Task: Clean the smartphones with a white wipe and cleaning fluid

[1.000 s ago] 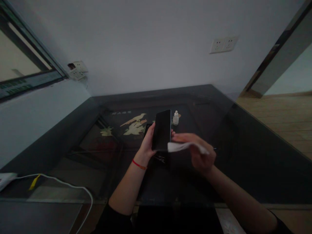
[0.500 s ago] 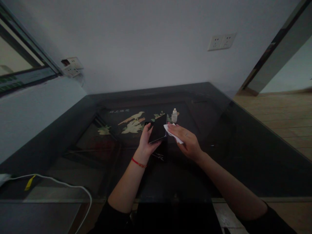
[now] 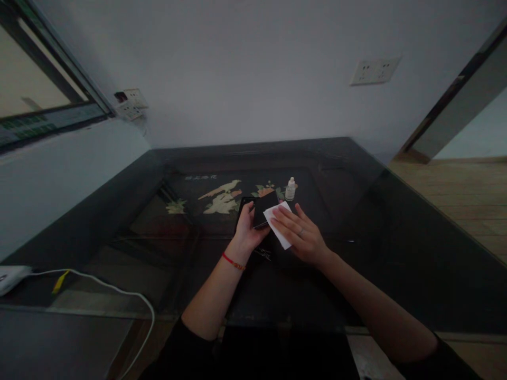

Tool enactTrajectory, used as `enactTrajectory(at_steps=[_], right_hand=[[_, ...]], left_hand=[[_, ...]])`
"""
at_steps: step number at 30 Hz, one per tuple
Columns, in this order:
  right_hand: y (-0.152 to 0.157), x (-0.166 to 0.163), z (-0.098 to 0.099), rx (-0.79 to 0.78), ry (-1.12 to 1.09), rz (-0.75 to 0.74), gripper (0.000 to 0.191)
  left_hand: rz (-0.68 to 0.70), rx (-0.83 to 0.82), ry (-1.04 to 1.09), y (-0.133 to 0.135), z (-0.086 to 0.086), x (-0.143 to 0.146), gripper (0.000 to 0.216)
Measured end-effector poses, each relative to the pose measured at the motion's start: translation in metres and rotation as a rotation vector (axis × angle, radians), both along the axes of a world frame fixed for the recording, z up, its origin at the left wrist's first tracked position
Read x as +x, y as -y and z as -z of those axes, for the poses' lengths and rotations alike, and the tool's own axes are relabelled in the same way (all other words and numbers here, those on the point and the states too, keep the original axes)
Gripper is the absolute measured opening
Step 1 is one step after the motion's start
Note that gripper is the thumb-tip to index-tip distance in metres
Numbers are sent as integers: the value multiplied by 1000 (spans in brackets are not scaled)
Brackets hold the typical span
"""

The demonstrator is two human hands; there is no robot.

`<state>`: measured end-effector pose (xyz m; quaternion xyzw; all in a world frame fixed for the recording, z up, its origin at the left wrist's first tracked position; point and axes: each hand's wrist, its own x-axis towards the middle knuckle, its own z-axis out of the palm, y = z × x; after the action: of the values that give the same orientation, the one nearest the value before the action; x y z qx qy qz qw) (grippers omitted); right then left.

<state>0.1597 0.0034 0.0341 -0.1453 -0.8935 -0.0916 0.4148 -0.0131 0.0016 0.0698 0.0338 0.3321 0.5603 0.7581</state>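
Note:
My left hand (image 3: 247, 230) is closed around a phone (image 3: 266, 205), a thin dark slab with a glossy face, thumb on its left side and fingers beneath. A folded white wipe (image 3: 283, 237) lies under the fingers of my right hand (image 3: 301, 235). It is against the right part of the phone and covers some of it. Just beyond the hands a small white dropper bottle (image 3: 290, 189) stands upright. A second black flat object (image 3: 244, 202) shows behind my left thumb; most of it is hidden.
A dark glossy table (image 3: 380, 274) with a bird-and-flower design runs up to the wall. At the left lie a white power strip (image 3: 11, 277) and its cable (image 3: 106, 285) with a yellow tag (image 3: 60, 282). Wall sockets (image 3: 375, 71) are at the upper right.
My right hand has brought the wipe left and over the phone's face, where more of the wipe shows. The phone appears turned slightly. The whole view has shifted a little.

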Motion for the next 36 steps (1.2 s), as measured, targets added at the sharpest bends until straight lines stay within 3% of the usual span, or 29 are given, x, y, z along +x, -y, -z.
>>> enactTrajectory(at_steps=[8,13,16,19,21,29,36], right_hand=[[8,-13,0,100,129,114,48],[12,-19,-2,55,109,-27,51],[12,-9,-12,-86,-181,-64,51],[7,7,-23,-242,-602,118,46],[2,14,-27,-287,-732,203,42],[2,10,-17,-339,-474,61,41],[6,9,-18,-341,-487,76,35]], left_hand=[[43,59,38,5,0,4,53],[2,60,23,2,6,4,48],[25,91,0,1,7,3,46],[95,181,13,4,2,5,52],[130,233,16,7,-2,6,56],[68,158,-82,9,-7,8,44],[56,131,-115,7,-6,8,39]])
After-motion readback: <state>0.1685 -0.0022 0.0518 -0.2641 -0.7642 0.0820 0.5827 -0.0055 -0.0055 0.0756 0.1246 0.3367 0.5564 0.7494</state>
